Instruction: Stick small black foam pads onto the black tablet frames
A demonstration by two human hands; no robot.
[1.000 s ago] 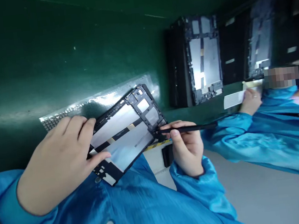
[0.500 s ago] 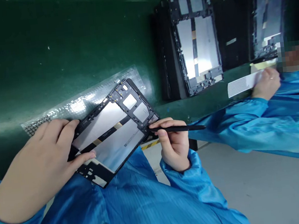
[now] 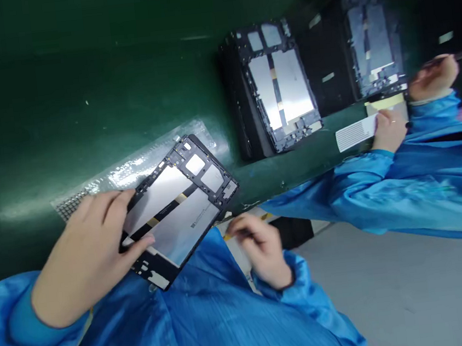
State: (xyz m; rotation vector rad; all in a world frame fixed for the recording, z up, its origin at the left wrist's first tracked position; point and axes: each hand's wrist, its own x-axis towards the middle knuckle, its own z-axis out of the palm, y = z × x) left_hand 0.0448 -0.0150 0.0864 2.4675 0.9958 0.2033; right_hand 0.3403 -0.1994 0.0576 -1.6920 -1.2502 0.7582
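My left hand [image 3: 86, 254] grips the left edge of an opened tablet frame [image 3: 176, 201], thumb on its silver inner plate and fingers over its rim. The frame is black with a dark strip across two shiny panels, and it lies tilted at the near edge of the green table [image 3: 80, 73], partly over my blue sleeve. My right hand [image 3: 257, 247] is lower, just off the table edge and a little right of the frame's corner. It is blurred by motion, and the thin black tool does not show in it.
A clear plastic sheet [image 3: 131, 167] lies under the frame. Two stacks of similar frames [image 3: 275, 86] [image 3: 375, 53] stand further right. A co-worker in blue has one hand [image 3: 389, 129] on a white label sheet [image 3: 354, 133] and another hand [image 3: 431, 77] raised.
My right hand has left the frame's corner and dropped below the table edge; the black tool it held is out of sight. The left hand keeps its hold.
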